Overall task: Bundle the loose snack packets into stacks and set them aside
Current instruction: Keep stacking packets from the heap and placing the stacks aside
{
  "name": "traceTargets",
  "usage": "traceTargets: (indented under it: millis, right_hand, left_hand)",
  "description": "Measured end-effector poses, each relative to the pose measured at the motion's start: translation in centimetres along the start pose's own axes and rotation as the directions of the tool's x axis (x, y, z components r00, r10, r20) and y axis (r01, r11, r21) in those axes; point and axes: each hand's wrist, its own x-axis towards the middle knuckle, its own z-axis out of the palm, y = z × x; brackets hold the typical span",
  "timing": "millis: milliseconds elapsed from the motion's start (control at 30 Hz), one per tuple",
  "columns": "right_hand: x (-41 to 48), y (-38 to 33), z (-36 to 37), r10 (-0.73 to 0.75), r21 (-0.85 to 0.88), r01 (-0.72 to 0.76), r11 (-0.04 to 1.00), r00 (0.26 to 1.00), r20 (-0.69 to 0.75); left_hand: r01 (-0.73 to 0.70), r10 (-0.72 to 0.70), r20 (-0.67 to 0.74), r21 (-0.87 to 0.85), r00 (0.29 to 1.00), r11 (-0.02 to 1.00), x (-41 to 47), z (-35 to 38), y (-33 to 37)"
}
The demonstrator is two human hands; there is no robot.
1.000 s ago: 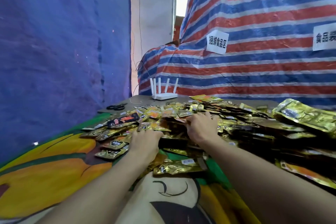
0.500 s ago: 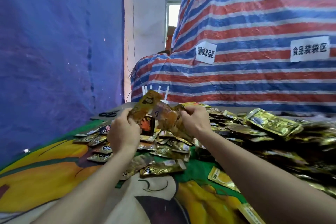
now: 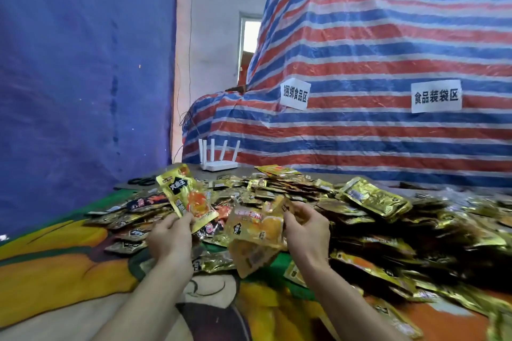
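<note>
A large heap of loose gold and black snack packets (image 3: 368, 219) covers the table from the middle to the right edge. My left hand (image 3: 170, 235) pinches one gold packet (image 3: 184, 196) by its lower end and holds it upright above the heap. My right hand (image 3: 307, 230) grips a small bunch of orange and gold packets (image 3: 256, 232) that hang down to the left of it. The two hands are a short way apart, above the near edge of the heap.
A colourful printed cloth (image 3: 55, 266) covers the table. A white router (image 3: 219, 165) and black scissors (image 3: 142, 181) lie at the far edge. A blue tarp (image 3: 83, 77) hangs on the left, and a striped tarp (image 3: 374, 63) with two paper labels stands behind.
Both hands were down in the heap, then lifted packets out of it. Now they have drawn apart, the left with a single packet and the right with a bunch.
</note>
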Motion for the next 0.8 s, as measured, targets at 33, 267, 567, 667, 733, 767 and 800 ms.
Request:
traceTargets:
  millis: [33, 267, 567, 667, 733, 767, 800]
  right_hand:
    - [-0.3, 0.5, -0.2, 0.002, -0.003, -0.002, 1.0, 1.0, 0.01]
    - [-0.4, 0.9, -0.4, 0.085, 0.008, -0.087, 0.996, 0.99, 0.117]
    - [-0.2, 1.3, -0.6, 0.035, -0.029, -0.032, 0.999, 0.992, 0.122]
    - [-0.5, 1.0, -0.4, -0.023, 0.012, 0.022, 1.0, 0.994, 0.109]
    - [-0.7, 0.7, -0.3, -0.05, 0.06, 0.045, 0.997, 0.994, 0.097]
    - [-0.8, 0.6, -0.3, -0.06, 0.09, 0.05, 0.995, 0.993, 0.106]
    - [-0.9, 0.6, -0.2, -0.063, 0.116, 0.049, 0.992, 0.99, 0.123]
  left_hand:
    - [-0.01, 0.01, 0.012, -0.002, 1.0, 1.0, -0.2, 0.0, 0.2]
    - [0.098, -0.098, 0.121, 0.004, 0.988, 0.995, 0.0, -0.3, 0.4]
    - [0.223, -0.246, 0.375, 0.104, 0.894, 0.969, 0.3, 0.0, -0.1]
    - [0.236, -0.282, 0.432, 0.158, 0.856, 0.959, -0.1, -0.1, -0.1]
    - [0.251, -0.289, 0.495, 0.144, 0.819, 0.957, -0.3, -0.1, 0.1]
    - [0.261, -0.294, 0.533, 0.138, 0.794, 0.955, -0.4, -0.1, 0.3]
    - [0.27, -0.3, 0.572, 0.139, 0.763, 0.953, -0.7, -0.1, 0.5]
